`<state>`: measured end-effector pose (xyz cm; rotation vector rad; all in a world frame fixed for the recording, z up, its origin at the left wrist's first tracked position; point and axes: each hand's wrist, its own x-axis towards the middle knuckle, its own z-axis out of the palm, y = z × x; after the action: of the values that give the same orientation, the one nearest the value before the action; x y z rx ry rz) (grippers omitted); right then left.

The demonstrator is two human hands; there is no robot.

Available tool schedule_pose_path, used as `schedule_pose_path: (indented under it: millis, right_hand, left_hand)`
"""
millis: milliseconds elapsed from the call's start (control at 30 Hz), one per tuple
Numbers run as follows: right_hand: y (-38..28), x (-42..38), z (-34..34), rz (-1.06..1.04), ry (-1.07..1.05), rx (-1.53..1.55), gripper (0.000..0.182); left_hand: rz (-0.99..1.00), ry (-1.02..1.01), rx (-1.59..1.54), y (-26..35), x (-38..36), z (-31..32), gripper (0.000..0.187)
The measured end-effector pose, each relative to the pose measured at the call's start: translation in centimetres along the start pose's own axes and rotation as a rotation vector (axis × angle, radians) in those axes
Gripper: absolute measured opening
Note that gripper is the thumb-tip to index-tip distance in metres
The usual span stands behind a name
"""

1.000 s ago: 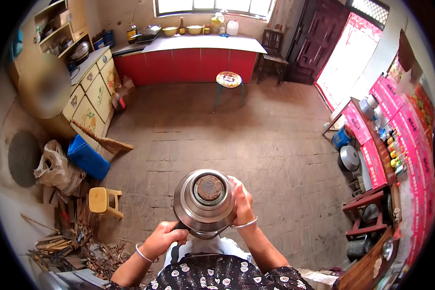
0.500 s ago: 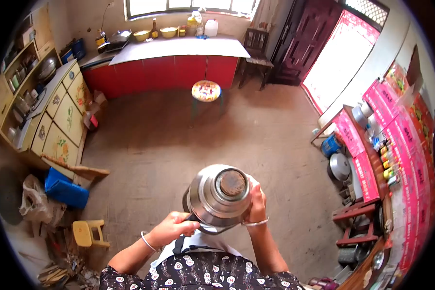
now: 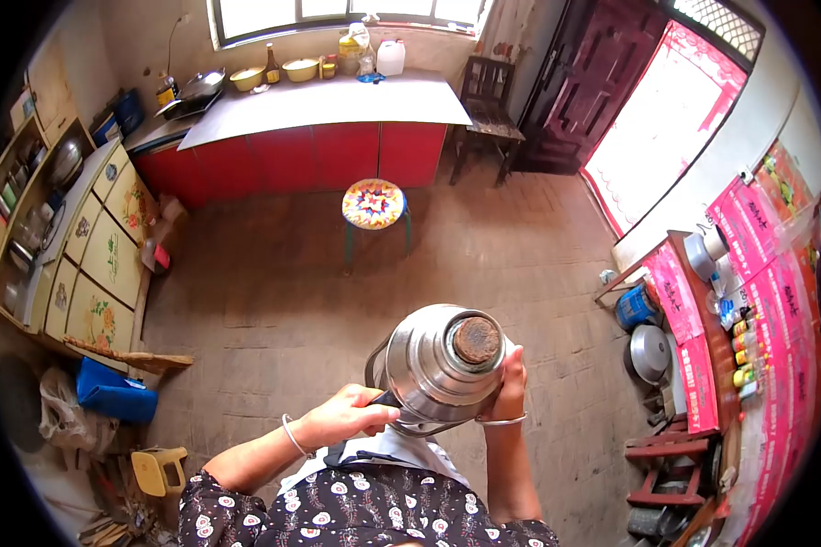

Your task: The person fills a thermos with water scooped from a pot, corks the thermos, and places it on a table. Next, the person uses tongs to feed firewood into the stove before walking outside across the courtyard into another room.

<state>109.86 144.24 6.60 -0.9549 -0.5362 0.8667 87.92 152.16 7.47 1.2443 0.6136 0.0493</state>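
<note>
A shiny steel thermos flask (image 3: 433, 378) with a brown cork stopper (image 3: 477, 340) in its mouth is held up in front of my body. My left hand (image 3: 348, 415) is closed round its dark handle on the left side. On the right side, my right hand (image 3: 509, 387) grips the flask's body, its fingers partly hidden behind the metal. The flask leans with its stoppered top towards the upper right. Its lower part is hidden from this angle.
Ahead stands a round stool (image 3: 374, 204) with a patterned top. A long counter (image 3: 328, 102) with red fronts runs below the window. A painted cabinet (image 3: 105, 251) is at left, and a yellow stool (image 3: 159, 471) lies near it. At right is a pink-covered table (image 3: 698, 365).
The flask and both hands have shifted right in the view. The patterned stool and counter appear lower and slightly left, as the camera view has moved. Both hands keep their hold.
</note>
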Motion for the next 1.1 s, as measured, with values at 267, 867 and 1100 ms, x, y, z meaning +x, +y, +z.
schedule_pose_path:
  millis: [267, 867, 1100]
  right_hand:
    - [-2.4, 15.7, -2.6, 0.052, -0.037, -0.072, 0.057]
    - [-0.8, 49.7, -2.6, 0.018, 0.023, -0.027, 0.053]
    - [-1.3, 62.5, -3.7, 0.044, -0.061, -0.035, 0.051]
  left_hand:
    - [0.012, 0.086, -0.078, 7.3, 12.7, -2.6, 0.019]
    - [0.015, -0.001, -0.019, 22.3, 39.6, -20.5, 0.024]
    - [-0.023, 0.078, -0.172, 27.9, 48.7, -23.7, 0.02]
